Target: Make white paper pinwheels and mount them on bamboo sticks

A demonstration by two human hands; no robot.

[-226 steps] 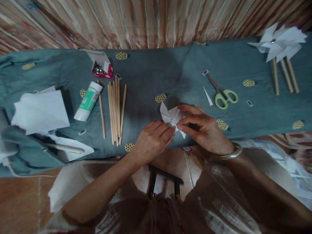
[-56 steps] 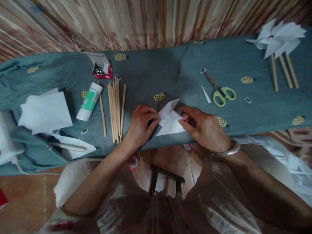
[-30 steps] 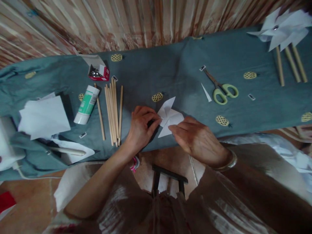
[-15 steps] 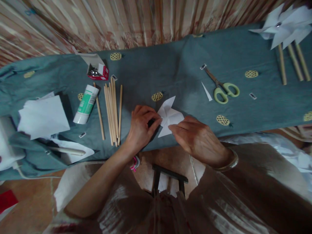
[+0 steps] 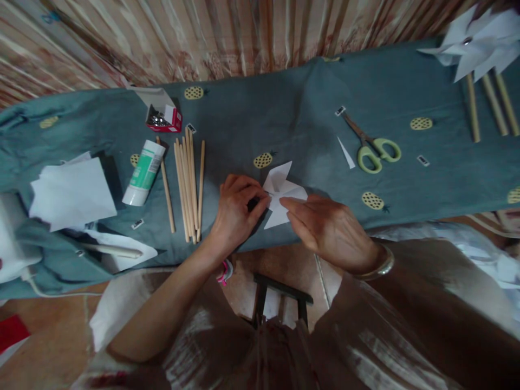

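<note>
A white paper pinwheel (image 5: 280,187) with folded blades lies on the cloth in front of me. My left hand (image 5: 241,208) is closed, its thumb and forefinger pinching the pinwheel's left edge. From the right, my right hand (image 5: 325,230) rests on the paper with fingers stretched towards the middle. Its forefinger touches near the centre, and part of the right and lower blades is hidden under it. Scissors (image 5: 371,151) with green handles lie beyond my right hand, beside a thin paper sliver (image 5: 346,153). Left of my left hand are several wooden sticks (image 5: 189,187).
A glue stick (image 5: 144,173) and a small red box (image 5: 164,118) of metal pieces stand left. Stacked white paper (image 5: 75,192) lies farther left, near a white device (image 5: 14,238) with a cable. Finished pinwheels (image 5: 471,43) on sticks lie far right. A curtain (image 5: 235,38) hangs behind.
My right hand's fingers have shifted from the right blade towards the pinwheel's centre and straightened. My left hand keeps its pinch in nearly the same place.
</note>
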